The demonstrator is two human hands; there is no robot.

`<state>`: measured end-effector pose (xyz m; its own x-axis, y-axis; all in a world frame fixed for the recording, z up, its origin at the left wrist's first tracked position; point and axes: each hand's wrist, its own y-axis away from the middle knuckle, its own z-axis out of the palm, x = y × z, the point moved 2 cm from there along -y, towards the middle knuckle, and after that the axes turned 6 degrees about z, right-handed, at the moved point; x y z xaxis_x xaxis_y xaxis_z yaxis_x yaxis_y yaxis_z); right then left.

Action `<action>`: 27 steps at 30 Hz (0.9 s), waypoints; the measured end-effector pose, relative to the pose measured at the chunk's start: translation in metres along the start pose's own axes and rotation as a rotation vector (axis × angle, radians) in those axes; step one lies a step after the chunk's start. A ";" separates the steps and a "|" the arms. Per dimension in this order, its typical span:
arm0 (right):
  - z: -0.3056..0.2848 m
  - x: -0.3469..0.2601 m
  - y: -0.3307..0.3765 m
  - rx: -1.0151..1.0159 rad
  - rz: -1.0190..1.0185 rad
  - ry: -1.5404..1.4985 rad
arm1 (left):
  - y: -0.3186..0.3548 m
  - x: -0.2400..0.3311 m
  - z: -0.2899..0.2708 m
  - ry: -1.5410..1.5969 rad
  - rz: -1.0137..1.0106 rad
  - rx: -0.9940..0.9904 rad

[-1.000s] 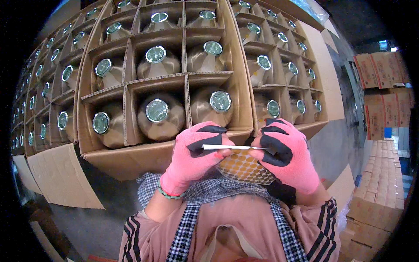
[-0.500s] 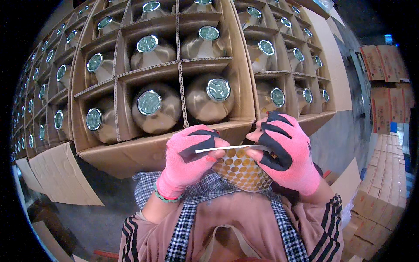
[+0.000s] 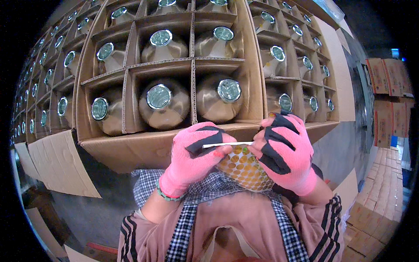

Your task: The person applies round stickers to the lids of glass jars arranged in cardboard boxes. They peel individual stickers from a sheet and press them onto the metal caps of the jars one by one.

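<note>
A white sheet covered in round gold stickers [image 3: 244,170] hangs between my hands in front of my chest, with its folded top edge toward the box. My left hand [image 3: 194,153], in a pink glove with dark finger patches and bare fingertips, pinches the left part of that edge. The matching gloved right hand [image 3: 288,150] is closed on the right part; whether a single sticker is between its fingertips is too small to tell. Just beyond both hands, large clear glass bottles [image 3: 163,105] stand in an open cardboard box [image 3: 170,142], one per compartment.
More divided boxes of bottles adjoin on the left and on the right, the right one with a bottle [image 3: 286,100] near my right hand. Cardboard flaps [image 3: 65,166] stick out at the left. Stacked cartons [image 3: 386,118] stand at the far right on the grey floor.
The boxes and bottles have shifted slightly right in view. My right fingertips have moved closer along the sheet's top edge, which is tilted a little differently. Both hands still hold the sheet.
</note>
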<state>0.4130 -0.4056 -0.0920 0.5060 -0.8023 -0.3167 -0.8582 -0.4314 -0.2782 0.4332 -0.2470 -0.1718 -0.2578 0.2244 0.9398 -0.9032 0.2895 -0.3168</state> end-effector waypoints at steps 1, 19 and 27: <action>0.000 -0.001 0.001 0.008 -0.014 0.017 | -0.001 0.000 0.000 0.021 -0.022 -0.002; 0.067 0.045 -0.050 -0.446 -0.035 0.043 | 0.006 -0.005 0.020 0.228 0.394 -0.315; 0.103 0.052 -0.057 -0.389 -0.262 0.333 | 0.002 0.001 0.008 0.213 0.307 -0.296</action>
<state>0.4970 -0.3806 -0.1859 0.7057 -0.7075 0.0376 -0.7082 -0.7030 0.0652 0.4283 -0.2532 -0.1709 -0.3935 0.5181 0.7595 -0.6520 0.4252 -0.6278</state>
